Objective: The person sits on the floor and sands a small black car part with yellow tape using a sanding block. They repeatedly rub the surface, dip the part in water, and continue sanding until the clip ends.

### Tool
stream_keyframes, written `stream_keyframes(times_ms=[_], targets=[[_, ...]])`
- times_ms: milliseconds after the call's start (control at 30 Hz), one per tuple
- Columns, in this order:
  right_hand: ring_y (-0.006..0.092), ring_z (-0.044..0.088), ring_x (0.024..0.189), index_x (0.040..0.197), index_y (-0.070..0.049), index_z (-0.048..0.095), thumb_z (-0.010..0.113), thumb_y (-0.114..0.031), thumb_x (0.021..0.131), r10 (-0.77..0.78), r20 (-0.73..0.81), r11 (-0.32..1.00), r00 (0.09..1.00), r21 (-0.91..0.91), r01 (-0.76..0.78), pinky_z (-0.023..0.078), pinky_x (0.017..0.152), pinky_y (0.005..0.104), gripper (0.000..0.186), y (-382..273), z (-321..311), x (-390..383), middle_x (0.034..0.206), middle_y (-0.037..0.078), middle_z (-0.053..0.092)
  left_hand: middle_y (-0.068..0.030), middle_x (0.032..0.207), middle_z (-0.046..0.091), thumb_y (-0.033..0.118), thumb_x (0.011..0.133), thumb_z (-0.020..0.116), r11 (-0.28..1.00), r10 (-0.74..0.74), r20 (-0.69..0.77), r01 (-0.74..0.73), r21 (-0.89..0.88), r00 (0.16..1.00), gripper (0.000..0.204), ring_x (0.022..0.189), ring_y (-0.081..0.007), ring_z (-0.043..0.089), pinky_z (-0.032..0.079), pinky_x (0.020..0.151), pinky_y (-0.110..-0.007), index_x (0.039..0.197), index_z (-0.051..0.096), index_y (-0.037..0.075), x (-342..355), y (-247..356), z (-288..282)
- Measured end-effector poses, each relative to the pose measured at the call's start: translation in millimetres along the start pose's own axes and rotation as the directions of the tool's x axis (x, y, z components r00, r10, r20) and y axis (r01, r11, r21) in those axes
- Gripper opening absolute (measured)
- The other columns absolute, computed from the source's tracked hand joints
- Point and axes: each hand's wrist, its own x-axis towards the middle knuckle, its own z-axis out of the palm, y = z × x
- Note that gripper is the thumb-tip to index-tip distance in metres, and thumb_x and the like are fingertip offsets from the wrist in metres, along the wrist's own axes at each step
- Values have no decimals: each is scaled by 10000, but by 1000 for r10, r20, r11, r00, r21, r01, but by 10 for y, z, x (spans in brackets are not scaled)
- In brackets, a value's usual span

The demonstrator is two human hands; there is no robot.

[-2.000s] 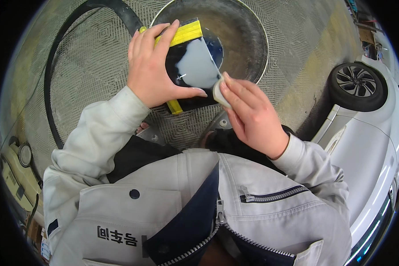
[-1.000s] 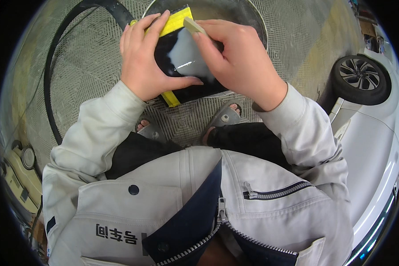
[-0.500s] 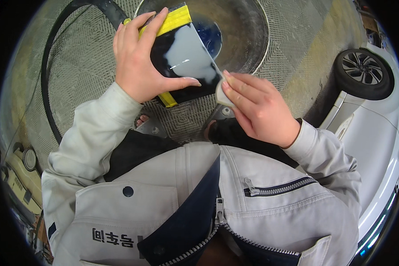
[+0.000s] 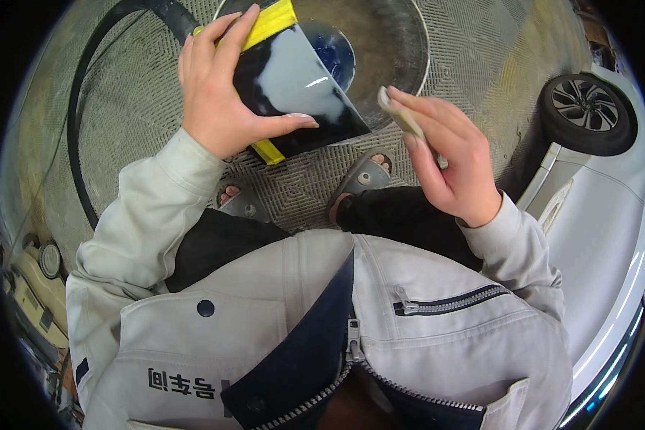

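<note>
My left hand [image 4: 211,97] grips a black panel [image 4: 254,86] with an irregular light grey patch [image 4: 289,75], yellow tape [image 4: 269,24] along its top edge and another yellow strip [image 4: 267,150] at its lower left. The panel is held over a round, worn metal basin [image 4: 387,46] with dark blue liquid or material [image 4: 331,54] in its middle. My right hand [image 4: 451,150] is closed on a thin pale pad [image 4: 401,115], held just right of the panel, apart from it.
A black hose [image 4: 79,107] curves round the left. Beige equipment [image 4: 36,294] stands at the lower left. A white car [image 4: 602,236] with a dark wheel [image 4: 585,111] is on the right. Patterned floor tiles [image 4: 480,50] and my sandalled feet [image 4: 362,179] show below the work.
The pad in my right hand went up over the panel, back to its lower right corner, and is now lifted off to the right. My left hand and panel have shifted slightly up and left.
</note>
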Motion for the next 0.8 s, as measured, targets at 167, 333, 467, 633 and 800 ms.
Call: stream_keyframes(times_ms=[167,333,467,633,800], targets=[[407,787,1277,1431,42,792,702,-6,1057,-47,-59,991,997,124,54,621,1091,441,387,-15,199,214,1493,228,791,-163,1628,553,540,561,1115,1000,-12,-4,12,-18,1000,1404,1480,-403,550,404,1286,-554,1769,526,131,-3,-13,5],[406,798,1238,1430,26,796,747,-37,1060,-71,-185,985,980,141,98,632,1065,458,379,-114,495,551,1456,223,806,-168,1550,599,601,514,1125,999,9,-62,-12,-48,998,1375,1373,-419,590,451,1215,-580,1683,606,96,16,-45,40],[411,794,1121,1362,26,820,752,-66,1058,-51,-201,997,978,52,63,637,977,441,326,-168,580,814,1336,226,832,-175,1556,601,584,508,1127,999,11,-65,-14,-41,998,1374,1380,-430,589,444,1225,-587,1681,607,91,21,-68,56],[375,766,841,1202,27,847,730,-128,1081,-41,-202,998,978,41,51,610,758,424,229,-199,535,1081,997,225,821,-180,1571,597,586,515,1126,999,-8,-49,6,-46,999,1368,1394,-435,584,427,1245,-597,1676,606,84,7,-60,49],[342,661,590,1070,37,832,718,-180,1101,107,-118,986,987,144,-90,502,573,409,248,-179,429,1255,746,204,717,-177,1571,600,601,521,1125,998,39,-84,-43,-46,996,1370,1397,-427,584,423,1247,-601,1678,604,86,22,-56,60]])
